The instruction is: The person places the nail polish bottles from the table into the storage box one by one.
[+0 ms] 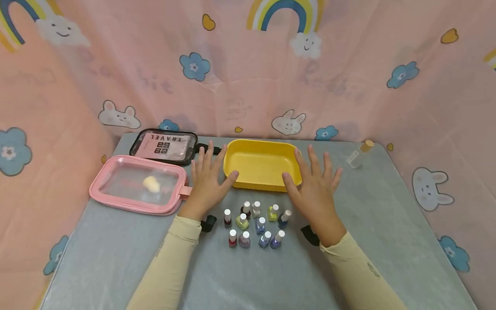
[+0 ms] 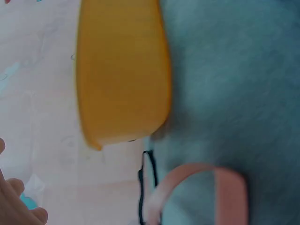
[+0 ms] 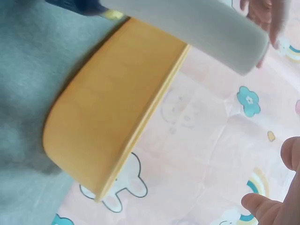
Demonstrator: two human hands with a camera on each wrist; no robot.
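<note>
My left hand (image 1: 208, 184), right hand (image 1: 314, 191): spread | yellow tray (image 1: 255, 187): near worktop's (image 1: 391, 224) far edge | low sweep might topple polish bottles (image 1: 260, 226)

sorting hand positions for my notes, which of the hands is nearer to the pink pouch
Left. The left hand is just right of the pink pouch, beside its strap; the right hand is much farther right, by the yellow tray's right end.
</note>
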